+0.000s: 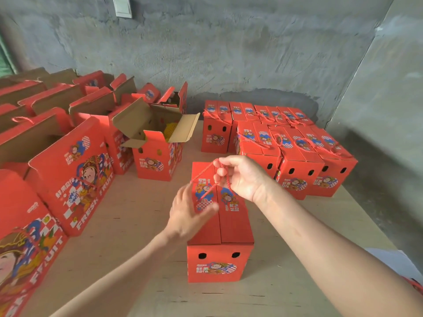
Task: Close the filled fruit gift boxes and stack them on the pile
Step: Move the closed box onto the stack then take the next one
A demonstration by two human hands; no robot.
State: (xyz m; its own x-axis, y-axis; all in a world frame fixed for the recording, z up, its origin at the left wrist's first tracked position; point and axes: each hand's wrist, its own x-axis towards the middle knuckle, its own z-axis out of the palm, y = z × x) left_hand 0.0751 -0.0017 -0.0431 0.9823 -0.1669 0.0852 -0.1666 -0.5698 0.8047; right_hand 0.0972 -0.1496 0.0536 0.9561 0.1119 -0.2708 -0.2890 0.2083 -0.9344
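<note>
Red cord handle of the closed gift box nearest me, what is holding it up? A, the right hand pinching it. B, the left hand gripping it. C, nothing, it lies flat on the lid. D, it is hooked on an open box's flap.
A: the right hand pinches the red cord handle above the closed gift box, while the left hand is open over the lid.

Closed box (229, 225) mid-board (128, 213), its cord (203, 171) up in the right hand (242, 177), left hand (190, 211) over its lid, open box (155, 161) behind it to the left, more open boxes (68, 156) far left, pile (295, 156) behind right, by the wall (229, 53).
</note>
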